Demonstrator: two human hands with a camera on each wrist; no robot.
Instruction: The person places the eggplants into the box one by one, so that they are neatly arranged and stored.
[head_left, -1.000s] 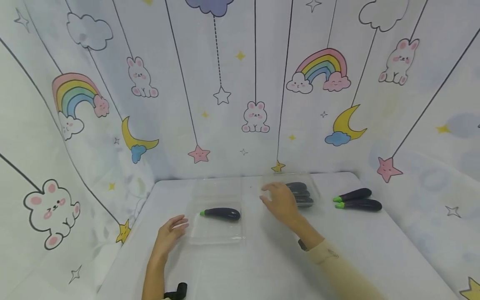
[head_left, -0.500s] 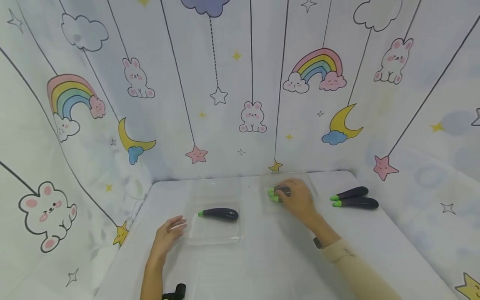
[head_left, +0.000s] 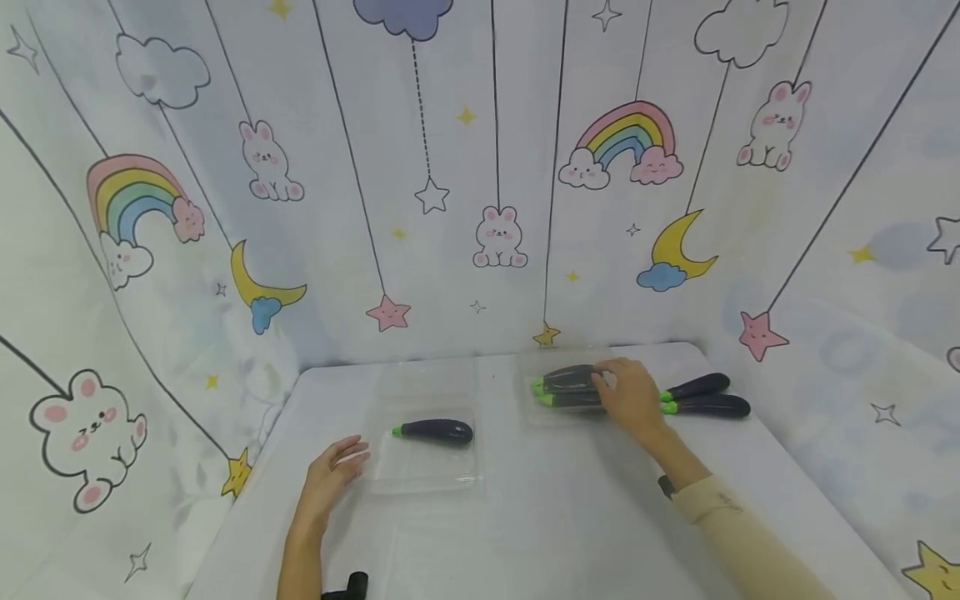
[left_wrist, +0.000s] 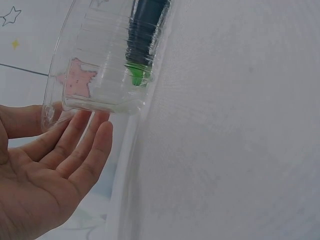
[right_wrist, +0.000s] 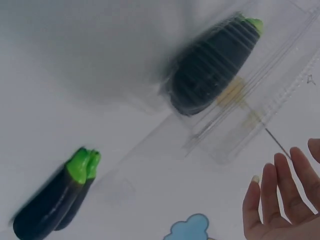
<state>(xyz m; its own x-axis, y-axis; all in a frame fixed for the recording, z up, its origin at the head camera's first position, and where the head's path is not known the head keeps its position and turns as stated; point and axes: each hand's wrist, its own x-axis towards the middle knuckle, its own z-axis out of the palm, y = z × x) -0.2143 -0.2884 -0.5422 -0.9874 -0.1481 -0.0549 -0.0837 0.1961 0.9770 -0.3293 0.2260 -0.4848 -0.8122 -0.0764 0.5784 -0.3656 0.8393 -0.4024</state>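
Here's the left hand [head_left: 333,468], fingers loosely extended, beside a clear box [head_left: 411,468] holding one glossy purple-black eggplant [head_left: 438,432], stem bright green; green-tipped eggplants [head_left: 567,379] in a second box [head_left: 529,407]; right hand [head_left: 633,402] spread near them; two loose eggplants [head_left: 711,406] beyond.

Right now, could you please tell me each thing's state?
Left eggplant: lying, stem leftward.
Left container: holding that eggplant.
Right container: holding at least two eggplants.
Loose eggplants: two, lying side by side.
Left hand: relaxed, at left container's edge.
Right hand: holding nothing, near right container.
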